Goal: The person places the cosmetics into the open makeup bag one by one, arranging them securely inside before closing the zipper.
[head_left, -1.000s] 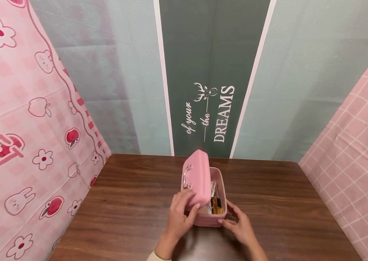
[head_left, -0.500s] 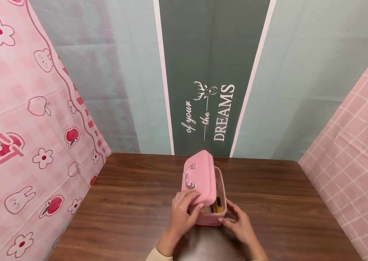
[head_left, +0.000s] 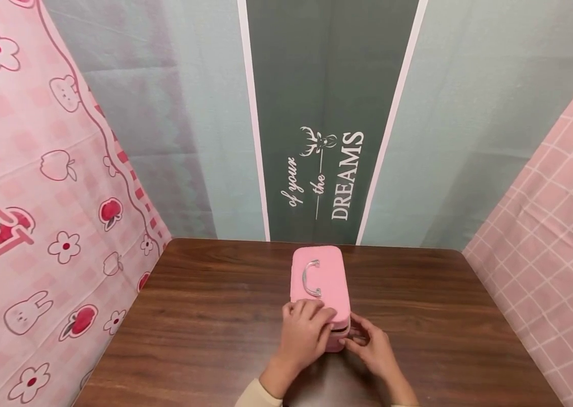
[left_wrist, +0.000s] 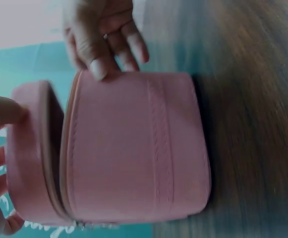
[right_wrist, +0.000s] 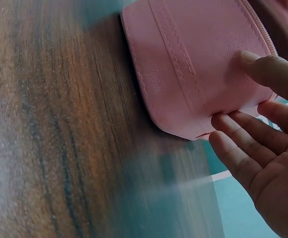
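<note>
A pink cosmetic case [left_wrist: 119, 148] with a zipper [right_wrist: 260, 27] and stitched seams stands on the wooden table. Its lid [head_left: 334, 277] carries a silver handle [head_left: 305, 277] and is almost down, leaving a narrow dark gap at the near end. My left hand [head_left: 303, 333] grips the lid's near end, fingers over the top and thumb against its front. At the near right corner my right hand [head_left: 375, 347] holds the body, with the thumb on the front and fingers along the side. The lid hides the contents.
Brown wooden table top [head_left: 205, 316] surrounds the case. A grey-green printed curtain [head_left: 337, 85] hangs behind the table. Pink patterned cloths hang at the left [head_left: 27, 186] and right [head_left: 561, 226].
My left hand has swung the lid rightward and down over the case, covering the gold and clear items that showed inside. The right hand has stayed at the corner.
</note>
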A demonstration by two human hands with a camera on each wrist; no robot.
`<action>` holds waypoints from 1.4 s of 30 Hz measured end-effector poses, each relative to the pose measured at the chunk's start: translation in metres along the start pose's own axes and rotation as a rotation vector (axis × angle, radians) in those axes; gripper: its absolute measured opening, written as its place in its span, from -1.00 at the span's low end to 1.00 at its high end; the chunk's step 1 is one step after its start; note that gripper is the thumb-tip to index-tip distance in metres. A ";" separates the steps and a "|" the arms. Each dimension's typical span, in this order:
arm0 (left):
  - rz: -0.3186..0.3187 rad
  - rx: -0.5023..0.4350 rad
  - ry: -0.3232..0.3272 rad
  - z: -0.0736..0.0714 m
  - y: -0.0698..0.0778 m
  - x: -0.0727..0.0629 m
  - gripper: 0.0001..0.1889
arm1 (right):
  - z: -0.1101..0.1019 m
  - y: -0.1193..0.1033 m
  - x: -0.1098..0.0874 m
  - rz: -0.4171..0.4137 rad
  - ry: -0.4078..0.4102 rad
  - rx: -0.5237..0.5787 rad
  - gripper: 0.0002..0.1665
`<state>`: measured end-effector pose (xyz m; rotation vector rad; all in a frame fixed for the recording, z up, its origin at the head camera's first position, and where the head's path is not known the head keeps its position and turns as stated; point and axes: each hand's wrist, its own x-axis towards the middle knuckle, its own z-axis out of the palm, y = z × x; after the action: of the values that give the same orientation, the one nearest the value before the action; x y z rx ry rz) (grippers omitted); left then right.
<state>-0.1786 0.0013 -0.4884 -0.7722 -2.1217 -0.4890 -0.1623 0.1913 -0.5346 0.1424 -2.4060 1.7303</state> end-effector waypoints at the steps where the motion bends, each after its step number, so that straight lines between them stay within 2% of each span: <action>1: 0.017 0.023 -0.012 0.002 0.002 0.000 -0.83 | 0.000 0.000 0.000 0.010 0.001 -0.001 -0.35; 5: 0.034 0.061 -0.007 0.010 0.007 -0.002 -0.85 | 0.002 0.000 0.000 0.043 0.000 -0.003 -0.38; 10: 0.021 0.028 0.007 0.010 0.007 -0.003 -0.87 | 0.001 0.001 0.000 0.025 -0.002 -0.040 -0.38; 13: -0.002 -0.069 -0.024 -0.002 0.006 -0.001 -0.85 | -0.006 -0.007 0.000 -0.025 -0.055 -0.241 -0.40; 16: -0.025 -0.178 -0.002 -0.015 0.004 0.001 -0.77 | -0.016 -0.028 0.003 -0.053 -0.148 -0.494 -0.41; 18: -0.045 -0.240 0.040 -0.020 0.000 0.001 -0.73 | -0.025 -0.048 0.007 -0.046 -0.209 -0.595 -0.38; 21: -0.065 -0.290 0.125 -0.020 -0.007 -0.005 -0.72 | -0.035 -0.071 0.012 -0.043 -0.229 -0.689 -0.34; 23: -0.090 -0.313 0.172 -0.018 -0.013 -0.010 -0.71 | -0.038 -0.081 0.015 -0.090 -0.211 -0.697 -0.34; 26: -0.132 -0.329 0.223 -0.016 -0.024 -0.018 -0.68 | -0.036 -0.088 0.026 -0.219 -0.171 -0.674 -0.38; 30: -0.215 -0.361 0.226 -0.015 -0.035 -0.028 -0.66 | -0.027 -0.086 0.045 -0.385 -0.139 -0.608 -0.42; 33: -0.269 -0.387 0.200 -0.013 -0.040 -0.033 -0.64 | -0.017 -0.083 0.060 -0.483 -0.123 -0.551 -0.41; 36: -0.298 -0.398 0.168 -0.010 -0.045 -0.036 -0.61 | -0.006 -0.081 0.073 -0.587 -0.122 -0.511 -0.37; 39: -0.336 -0.406 0.122 -0.005 -0.048 -0.037 -0.55 | 0.005 -0.077 0.086 -0.681 -0.138 -0.506 -0.37; 42: -0.373 -0.428 0.073 0.000 -0.050 -0.038 -0.49 | 0.013 -0.073 0.095 -0.730 -0.167 -0.511 -0.38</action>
<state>-0.1932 -0.0495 -0.5226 -0.5710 -2.1232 -1.1796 -0.2435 0.1581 -0.4521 0.9722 -2.3660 0.7928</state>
